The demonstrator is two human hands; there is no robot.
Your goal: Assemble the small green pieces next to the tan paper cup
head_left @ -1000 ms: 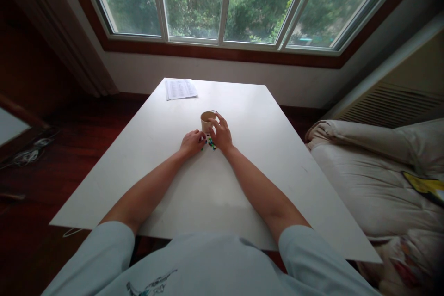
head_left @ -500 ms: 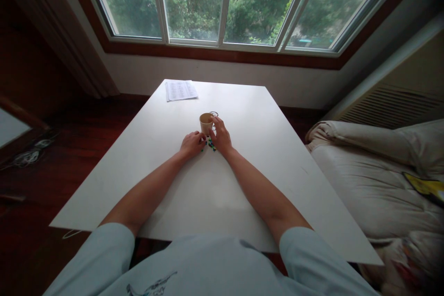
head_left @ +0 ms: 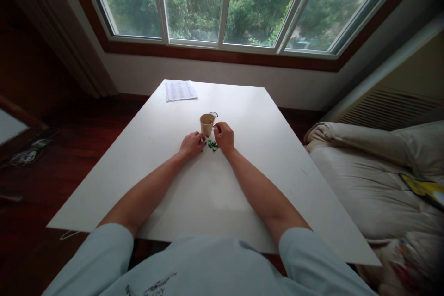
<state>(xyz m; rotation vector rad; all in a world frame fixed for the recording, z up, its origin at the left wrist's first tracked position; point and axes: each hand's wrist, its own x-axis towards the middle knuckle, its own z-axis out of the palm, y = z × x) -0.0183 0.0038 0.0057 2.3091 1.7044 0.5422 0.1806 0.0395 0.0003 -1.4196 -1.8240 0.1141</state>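
Smooth white table [head_left: 208,199], with a round tan cup [head_left: 206,129] near tiny bright bits [head_left: 213,145]. Left hand [head_left: 192,144] and right hand [head_left: 225,136] curl close by; I can't tell if they're gripping.

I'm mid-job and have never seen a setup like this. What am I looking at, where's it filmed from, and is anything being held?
There's no robot here: these are a person's two bare hands. The camera is worn on the head, so you look forward and down along both arms.

On the white table, an open tan cup stands upright, with small coloured pieces scattered on the near side of it. Papers lie at the far left.

The left hand rests beside the pieces; the right hand is close to the cup's right side, fingers curled. Whether either holds a piece is too small to tell.
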